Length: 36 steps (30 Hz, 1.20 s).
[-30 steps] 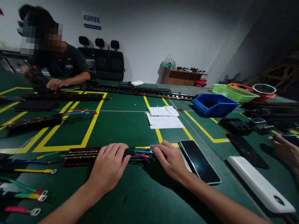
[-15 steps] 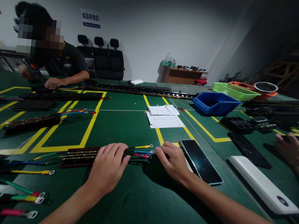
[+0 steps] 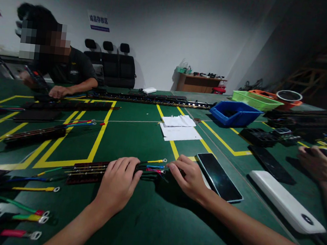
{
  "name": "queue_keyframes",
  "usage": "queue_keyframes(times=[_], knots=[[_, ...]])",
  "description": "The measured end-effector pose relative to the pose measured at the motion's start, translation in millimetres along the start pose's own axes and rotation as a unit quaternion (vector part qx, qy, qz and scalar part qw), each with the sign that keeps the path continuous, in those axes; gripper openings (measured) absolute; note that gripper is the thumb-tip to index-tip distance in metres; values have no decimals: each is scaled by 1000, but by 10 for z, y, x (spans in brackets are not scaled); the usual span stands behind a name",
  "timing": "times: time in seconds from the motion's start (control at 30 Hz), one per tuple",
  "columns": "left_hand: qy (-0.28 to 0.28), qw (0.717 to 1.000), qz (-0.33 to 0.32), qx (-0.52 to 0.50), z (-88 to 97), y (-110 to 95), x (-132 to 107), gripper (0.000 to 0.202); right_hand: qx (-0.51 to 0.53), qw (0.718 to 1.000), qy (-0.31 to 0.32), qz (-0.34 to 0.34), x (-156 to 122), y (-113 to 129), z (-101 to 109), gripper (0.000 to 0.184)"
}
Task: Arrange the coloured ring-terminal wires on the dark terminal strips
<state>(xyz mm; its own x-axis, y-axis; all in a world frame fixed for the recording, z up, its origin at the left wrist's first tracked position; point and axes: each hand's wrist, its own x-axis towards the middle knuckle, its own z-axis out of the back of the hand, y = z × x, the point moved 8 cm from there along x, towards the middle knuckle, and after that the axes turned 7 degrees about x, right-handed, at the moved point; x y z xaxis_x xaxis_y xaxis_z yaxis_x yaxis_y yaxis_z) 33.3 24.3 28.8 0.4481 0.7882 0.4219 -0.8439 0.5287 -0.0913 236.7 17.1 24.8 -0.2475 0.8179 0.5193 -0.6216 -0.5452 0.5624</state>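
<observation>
My left hand [image 3: 120,180] is wrapped over the right end of a dark wire-terminal strip [image 3: 86,172] with thin brass-coloured rods along it. Out of that end, past my fingers, stick a yellow wire with a ring terminal [image 3: 156,161], a blue wire [image 3: 155,167] and a red wire [image 3: 156,171]. At the tip of the blue wire is my right hand [image 3: 188,176], its fingers curled and pressed together. Whatever sits between those fingertips is hidden. Just right of this hand lies a smartphone [image 3: 219,177], partly over a white object.
White papers [image 3: 179,128] lie mid-table, with a blue bin [image 3: 236,113] behind. A white power bank-like device [image 3: 286,201] and another person's hand [image 3: 319,164] are at right. Ring-terminal cables [image 3: 35,188] lie at left. Across the table a co-worker [image 3: 72,68] holds a dark tool.
My right hand has shifted slightly left, its fingertips closer to the blue wire's end. My left hand stays on the strip. The other person's hand at right has moved slightly.
</observation>
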Motion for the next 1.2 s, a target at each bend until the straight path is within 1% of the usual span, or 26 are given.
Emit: queue_keyframes(times=[0.07,0.13,0.23,0.3,0.33,0.4,0.47,0.5,0.6,0.67,0.73,0.8,0.93,1.03,1.13,1.2], knots=[[1,1000,1,0,-7,3,1,33,-7,1000,25,18,-6,31,-42,44],[4,1000,3,-2,-15,7,2,33,-5,999,37,17,-6,36,-60,44],[10,1000,7,-7,-19,12,2,34,20,1000,5,-4,0,16,-2,30],[13,1000,7,-10,-18,13,0,34,22,999,-4,-26,4,-11,12,27],[14,1000,7,-10,-17,12,-1,34,15,999,6,-37,6,-27,-6,29],[13,1000,5,-8,-17,11,-3,34,-8,997,47,-56,10,-56,-79,31],[10,1000,5,-6,-16,12,-5,33,-27,994,83,-61,11,-69,-141,30],[8,1000,5,-5,-16,13,-7,33,-31,994,88,-61,12,-70,-150,30],[6,1000,4,-6,-19,12,-11,32,-20,996,63,-55,14,-56,-105,33],[8,1000,5,-7,-19,9,-11,32,-11,998,50,-39,7,-20,-80,33],[8,1000,6,-6,-10,7,-10,32,-19,999,49,-16,-4,27,-79,32],[6,1000,7,-3,3,3,-7,32,-36,998,40,-10,-9,43,-72,29],[10,1000,5,-4,5,-1,0,31,-44,997,4,-59,8,-44,-26,21],[11,1000,3,-5,-1,-1,2,30,-36,997,4,-74,26,-96,-33,26],[13,1000,3,-7,-5,-3,1,31,-2,999,12,-45,29,-73,-48,26],[12,1000,5,-7,-3,-3,-1,31,27,999,24,-11,18,-20,-59,35]])
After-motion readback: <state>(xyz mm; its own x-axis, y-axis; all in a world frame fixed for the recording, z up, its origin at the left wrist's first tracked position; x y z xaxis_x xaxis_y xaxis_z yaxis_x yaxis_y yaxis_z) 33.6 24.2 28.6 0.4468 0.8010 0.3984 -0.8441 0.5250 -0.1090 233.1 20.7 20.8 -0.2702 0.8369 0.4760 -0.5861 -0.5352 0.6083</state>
